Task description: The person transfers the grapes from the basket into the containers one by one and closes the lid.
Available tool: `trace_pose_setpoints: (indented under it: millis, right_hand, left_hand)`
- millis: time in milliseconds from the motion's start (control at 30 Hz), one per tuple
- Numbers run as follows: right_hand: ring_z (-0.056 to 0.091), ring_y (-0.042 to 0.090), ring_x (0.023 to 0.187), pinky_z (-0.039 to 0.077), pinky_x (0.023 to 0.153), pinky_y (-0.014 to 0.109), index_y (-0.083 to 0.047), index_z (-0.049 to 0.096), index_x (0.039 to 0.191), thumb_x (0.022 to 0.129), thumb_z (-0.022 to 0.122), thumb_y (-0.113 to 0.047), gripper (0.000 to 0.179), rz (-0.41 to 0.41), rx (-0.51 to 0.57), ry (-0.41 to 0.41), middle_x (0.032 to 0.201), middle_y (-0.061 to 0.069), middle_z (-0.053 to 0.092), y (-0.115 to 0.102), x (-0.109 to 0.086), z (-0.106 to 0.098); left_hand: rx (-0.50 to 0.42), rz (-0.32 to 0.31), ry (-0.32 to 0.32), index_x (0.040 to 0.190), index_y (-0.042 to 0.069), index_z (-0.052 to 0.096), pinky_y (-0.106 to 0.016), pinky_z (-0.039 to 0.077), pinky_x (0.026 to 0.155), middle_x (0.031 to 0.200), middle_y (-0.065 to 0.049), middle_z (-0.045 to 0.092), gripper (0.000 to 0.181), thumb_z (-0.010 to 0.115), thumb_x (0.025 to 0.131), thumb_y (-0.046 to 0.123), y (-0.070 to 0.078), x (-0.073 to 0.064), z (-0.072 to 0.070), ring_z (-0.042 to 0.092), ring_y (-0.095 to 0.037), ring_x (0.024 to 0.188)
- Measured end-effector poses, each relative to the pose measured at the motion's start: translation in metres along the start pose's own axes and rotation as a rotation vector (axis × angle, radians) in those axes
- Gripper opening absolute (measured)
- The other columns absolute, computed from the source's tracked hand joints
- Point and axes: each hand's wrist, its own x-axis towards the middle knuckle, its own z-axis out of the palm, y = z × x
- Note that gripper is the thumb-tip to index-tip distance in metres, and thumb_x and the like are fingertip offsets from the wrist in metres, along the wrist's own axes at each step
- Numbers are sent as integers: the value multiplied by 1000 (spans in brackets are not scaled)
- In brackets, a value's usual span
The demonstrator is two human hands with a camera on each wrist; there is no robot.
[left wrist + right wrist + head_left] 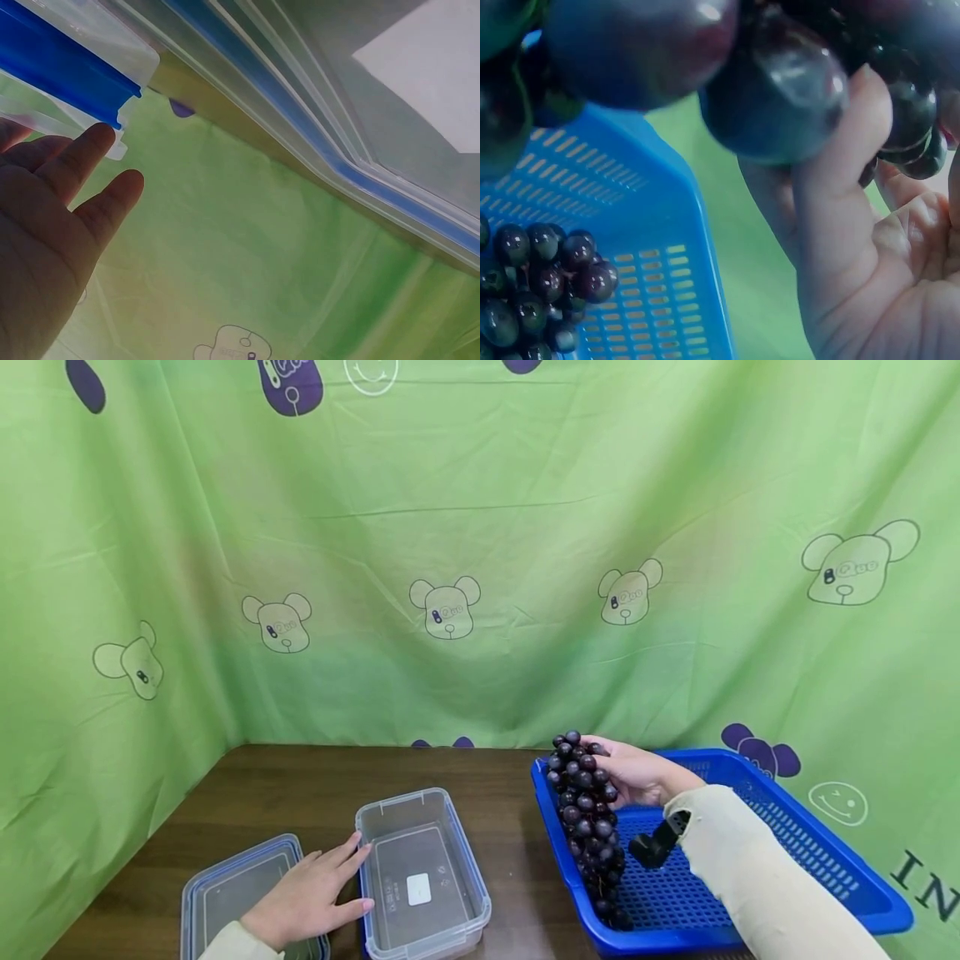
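Note:
A long bunch of dark purple grapes [588,818] hangs from my right hand [633,772], whose fingers and thumb grip it near the top. The bunch is over the left side of a blue plastic basket [678,893]. In the right wrist view, large grapes [776,97] fill the top beside the thumb, and more grapes [529,292] show against the basket. My left hand [311,889] is spread, its fingertips at the left edge of a clear rectangular food container [397,868]. That container has no lid on and holds nothing; a white label lies on its bottom.
A clear lid with a blue seal [236,885] lies on the brown wooden table [315,777], partly under my left hand. A green printed curtain [450,685] hangs behind the table and at both sides. A black wrist camera [652,850] sits below my right wrist.

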Motion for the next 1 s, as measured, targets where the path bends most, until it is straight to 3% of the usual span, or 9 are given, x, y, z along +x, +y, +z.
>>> trace_pose_setpoints:
  millis: [233, 500, 1000]
  right_hand:
    - [58, 11, 66, 48, 54, 23, -8, 14, 149, 102, 40, -21, 55, 3, -32, 7, 92, 6, 60, -8, 9, 11]
    - [64, 17, 80, 53, 65, 29, -10, 12, 151, 104, 36, -22, 54, -12, 14, -7, 101, 8, 60, -23, 19, 27]
    - [62, 18, 84, 53, 71, 35, -10, 15, 151, 103, 39, -29, 57, -46, 49, -49, 106, 9, 59, -34, 38, 56]
  left_hand:
    - [23, 6, 13, 135, -4, 51, -58, 43, 91, 141, -24, 45, 68, 55, 92, 49, 1, -1, -1, 55, -40, 116]
    - [-2, -10, 6, 136, -4, 50, -60, 41, 92, 142, -24, 44, 68, 55, 93, 48, 0, -1, -1, 53, -40, 118]
    - [-10, 4, 4, 137, -3, 50, -60, 41, 92, 141, -24, 45, 68, 54, 93, 50, -2, 1, 0, 54, -40, 117]
